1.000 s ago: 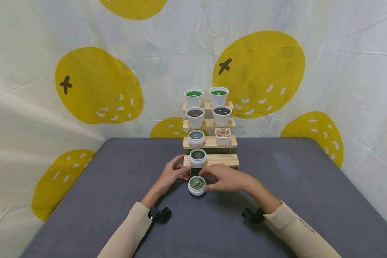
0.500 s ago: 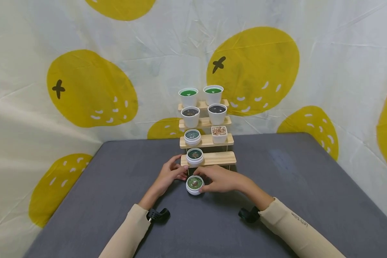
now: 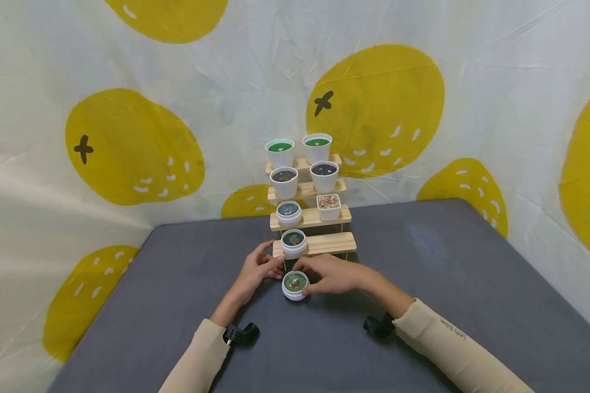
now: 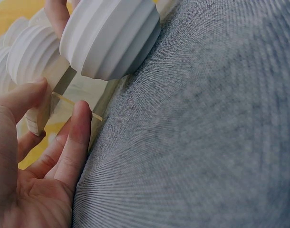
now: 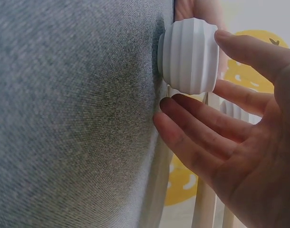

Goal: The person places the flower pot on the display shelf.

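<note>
A small round white pot with a mottled green top stands on the table in front of a tiered wooden stand. My right hand pinches this pot between thumb and index finger; in the right wrist view the other fingers reach out below its ribbed wall. At the left end of the stand's lowest shelf, my left hand grips the plank. Its thumb lies at the plank's end in the left wrist view. Another round white pot sits on that shelf's left end.
Higher shelves carry a round pot, a square pot of pebbly bits, two dark-filled cups and two green-topped cups. A patterned curtain hangs behind the grey table.
The whole head view has shifted, so the stand appears farther left and slightly tilted. My right thumb and index finger have come in closer round the pot. My left hand stays at the shelf.
</note>
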The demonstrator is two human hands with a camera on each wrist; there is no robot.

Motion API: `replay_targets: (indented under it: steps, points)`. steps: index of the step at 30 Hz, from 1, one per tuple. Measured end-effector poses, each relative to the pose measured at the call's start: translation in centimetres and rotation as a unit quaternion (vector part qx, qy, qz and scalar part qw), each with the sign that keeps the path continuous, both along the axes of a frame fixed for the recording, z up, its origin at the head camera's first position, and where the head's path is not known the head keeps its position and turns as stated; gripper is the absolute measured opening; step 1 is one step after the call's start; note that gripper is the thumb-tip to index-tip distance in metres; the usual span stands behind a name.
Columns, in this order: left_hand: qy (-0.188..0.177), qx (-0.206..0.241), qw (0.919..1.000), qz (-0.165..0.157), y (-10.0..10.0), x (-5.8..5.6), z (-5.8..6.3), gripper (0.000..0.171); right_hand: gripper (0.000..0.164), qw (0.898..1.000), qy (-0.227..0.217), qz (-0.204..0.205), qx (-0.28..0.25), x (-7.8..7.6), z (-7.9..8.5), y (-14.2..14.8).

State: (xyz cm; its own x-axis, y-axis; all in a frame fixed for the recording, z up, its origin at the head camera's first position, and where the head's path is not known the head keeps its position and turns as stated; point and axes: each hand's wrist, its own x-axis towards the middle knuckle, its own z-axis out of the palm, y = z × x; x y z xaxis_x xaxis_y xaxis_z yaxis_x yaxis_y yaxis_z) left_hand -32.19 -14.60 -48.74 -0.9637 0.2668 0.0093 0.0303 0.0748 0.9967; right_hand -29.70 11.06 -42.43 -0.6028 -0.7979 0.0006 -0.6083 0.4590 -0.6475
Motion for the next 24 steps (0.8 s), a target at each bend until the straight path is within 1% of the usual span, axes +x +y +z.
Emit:
replay_targets:
  steps: [6,17,24]
  points:
    - [0.002,-0.002,1.0,-0.003,-0.07,-0.04,-0.15,0.066,0.048,1.0,0.0,0.002,-0.002,-0.1,-0.2,-0.11]
    - [0.0,-0.001,1.0,0.003,0.02,-0.18,-0.07,0.064,0.051,1.0,-0.02,0.005,-0.007,-0.11,-0.1,0.07]
    - [-0.002,0.0,1.0,0.002,-0.02,-0.22,-0.21,0.065,0.052,1.0,-0.023,0.006,-0.002,-0.14,-0.4,0.05]
